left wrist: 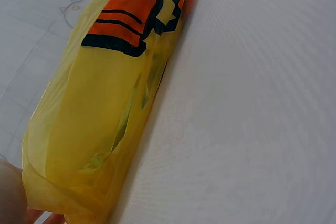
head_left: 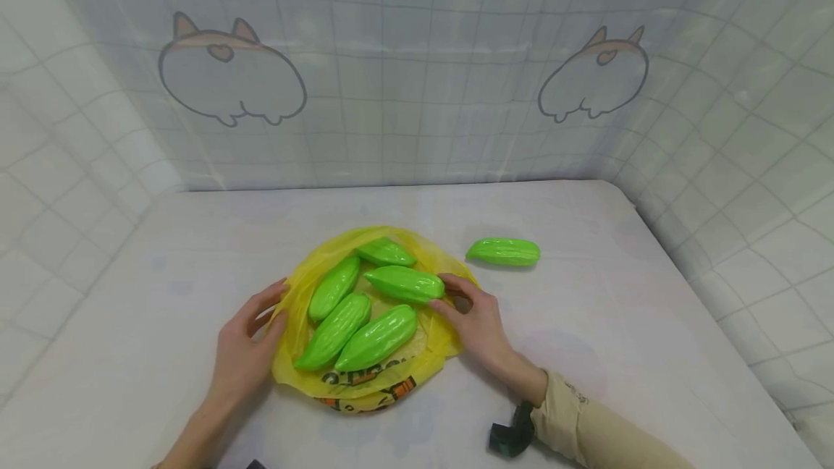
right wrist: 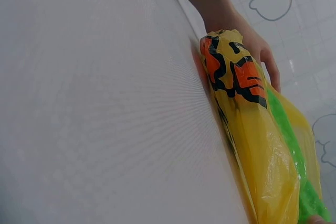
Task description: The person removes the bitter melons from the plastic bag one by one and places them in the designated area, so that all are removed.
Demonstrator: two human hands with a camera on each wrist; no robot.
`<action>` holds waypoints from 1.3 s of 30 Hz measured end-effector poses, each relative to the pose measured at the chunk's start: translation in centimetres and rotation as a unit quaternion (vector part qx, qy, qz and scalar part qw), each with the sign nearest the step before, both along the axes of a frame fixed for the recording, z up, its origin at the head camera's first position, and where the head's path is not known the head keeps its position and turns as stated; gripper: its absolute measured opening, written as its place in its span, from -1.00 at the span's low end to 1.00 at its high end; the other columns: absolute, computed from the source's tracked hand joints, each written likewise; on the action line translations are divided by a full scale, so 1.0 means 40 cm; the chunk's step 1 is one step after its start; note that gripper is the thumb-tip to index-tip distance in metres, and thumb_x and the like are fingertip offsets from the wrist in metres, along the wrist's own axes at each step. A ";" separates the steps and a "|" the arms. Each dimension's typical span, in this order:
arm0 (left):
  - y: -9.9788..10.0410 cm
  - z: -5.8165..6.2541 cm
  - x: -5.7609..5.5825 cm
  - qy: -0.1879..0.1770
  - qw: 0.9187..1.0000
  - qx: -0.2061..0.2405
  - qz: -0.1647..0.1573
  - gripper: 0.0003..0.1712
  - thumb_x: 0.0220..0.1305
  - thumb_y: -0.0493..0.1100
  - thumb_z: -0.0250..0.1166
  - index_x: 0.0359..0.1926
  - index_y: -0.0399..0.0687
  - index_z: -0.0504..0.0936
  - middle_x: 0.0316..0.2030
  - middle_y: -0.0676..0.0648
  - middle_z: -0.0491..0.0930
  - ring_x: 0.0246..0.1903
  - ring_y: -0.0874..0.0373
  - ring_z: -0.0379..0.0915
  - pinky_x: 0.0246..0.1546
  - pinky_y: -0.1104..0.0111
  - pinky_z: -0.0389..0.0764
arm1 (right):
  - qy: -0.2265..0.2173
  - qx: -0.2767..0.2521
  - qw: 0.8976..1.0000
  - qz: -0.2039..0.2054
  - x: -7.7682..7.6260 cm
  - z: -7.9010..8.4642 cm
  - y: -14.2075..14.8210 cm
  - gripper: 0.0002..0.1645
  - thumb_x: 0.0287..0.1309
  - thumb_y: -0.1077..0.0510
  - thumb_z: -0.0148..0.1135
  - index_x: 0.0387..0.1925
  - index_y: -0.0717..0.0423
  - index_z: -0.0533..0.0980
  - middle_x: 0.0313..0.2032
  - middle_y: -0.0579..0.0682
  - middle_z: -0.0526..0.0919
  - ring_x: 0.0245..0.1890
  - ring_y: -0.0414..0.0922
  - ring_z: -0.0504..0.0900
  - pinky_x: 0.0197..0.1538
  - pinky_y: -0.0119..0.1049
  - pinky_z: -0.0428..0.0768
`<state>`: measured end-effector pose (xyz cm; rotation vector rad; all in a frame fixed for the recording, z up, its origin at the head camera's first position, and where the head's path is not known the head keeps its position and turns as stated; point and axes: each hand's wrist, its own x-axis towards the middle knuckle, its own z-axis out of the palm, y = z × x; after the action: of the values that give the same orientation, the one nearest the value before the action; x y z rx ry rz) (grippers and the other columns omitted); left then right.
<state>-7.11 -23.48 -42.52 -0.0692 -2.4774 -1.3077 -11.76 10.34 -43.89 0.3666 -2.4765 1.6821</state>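
Observation:
A yellow plastic bag (head_left: 365, 386) with black and orange print lies with its mouth spread wide. Inside rest several glossy bright green toy bitter melons (head_left: 376, 339), ridged and tapered at one end. My left hand (head_left: 244, 346) pinches the bag's left rim between thumb and fingers. At the bag's right side, my right hand (head_left: 478, 320) holds the blunt end of one bitter melon (head_left: 404, 284) between thumb and fingers. Another bitter melon (head_left: 504, 252) lies on the table outside the bag, beyond the right hand. In the left wrist view, the bag's printed side (left wrist: 100, 108) hides most of its contents.
The white table (head_left: 586, 295) runs back to a grid-patterned curtain (head_left: 417, 78) with animal drawings. Similar grid-patterned walls stand at left and right. A dark green strap (head_left: 512, 436) is at the right wrist, by the beige sleeve (head_left: 599, 418).

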 end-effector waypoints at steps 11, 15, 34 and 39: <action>0.002 -0.006 0.000 -0.001 1.000 0.002 0.002 -0.54 0.39 -0.33 0.20 0.27 0.00 0.54 0.31 -0.03 0.50 0.13 0.61 0.34 0.08 0.81 0.38 | 0.015 -0.001 1.000 -0.006 0.004 0.001 0.010 -0.48 0.14 0.07 0.45 0.16 -0.03 0.58 -0.03 -0.10 0.73 0.00 -0.11 0.66 0.22 0.02 0.57; 0.002 -0.005 -0.001 0.000 1.000 0.000 0.001 -0.54 0.39 -0.33 0.20 0.27 0.02 0.55 0.31 -0.02 0.49 0.13 0.61 0.34 0.08 0.80 0.38 | 0.025 -0.009 1.000 -0.004 0.007 0.003 0.018 -0.47 0.13 0.07 0.45 0.16 -0.04 0.58 -0.01 -0.10 0.72 -0.01 -0.11 0.67 0.22 0.01 0.57; 0.001 0.001 0.001 0.000 1.000 -0.003 0.002 -0.53 0.39 -0.35 0.20 0.27 0.00 0.54 0.32 -0.03 0.49 0.13 0.61 0.34 0.07 0.82 0.37 | 0.086 -0.044 0.995 0.014 0.006 -0.003 0.072 -0.45 0.15 0.28 0.39 0.21 0.05 0.55 0.09 -0.06 0.69 0.03 -0.14 0.62 0.25 -0.28 0.56; 0.000 0.001 0.001 0.003 1.000 -0.001 0.000 -0.53 0.38 -0.36 0.21 0.28 0.00 0.54 0.31 -0.04 0.49 0.13 0.60 0.34 0.07 0.81 0.37 | 0.089 -0.038 0.995 0.010 0.007 0.000 0.085 -0.43 0.15 0.31 0.38 0.22 0.06 0.54 0.11 -0.02 0.68 0.02 -0.12 0.61 0.23 -0.14 0.58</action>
<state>-7.05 -23.47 -42.47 -0.0748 -2.4735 -1.3034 -11.49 13.74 -43.87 0.5100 -2.2827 1.6659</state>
